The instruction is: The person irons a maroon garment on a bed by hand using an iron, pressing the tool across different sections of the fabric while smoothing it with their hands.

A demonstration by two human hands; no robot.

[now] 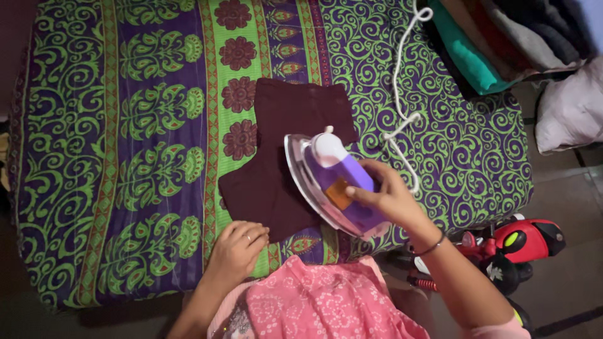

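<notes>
A dark maroon garment [282, 150] lies flat on a bed covered with a green and purple patterned sheet [144, 138]. My right hand [386, 198] grips the handle of a purple and white electric iron [330, 182], which rests tilted at the garment's right edge. A white cord [402, 94] runs from the iron up across the sheet. My left hand [235, 251] lies flat on the sheet by the garment's near corner, fingers together, holding nothing.
Folded clothes in teal, brown and grey [496, 37] are stacked at the far right of the bed. A red and black toy vehicle [521, 245] stands on the floor at the right. A pale cushion [571, 107] lies beyond it. My pink patterned clothing [320, 301] fills the bottom.
</notes>
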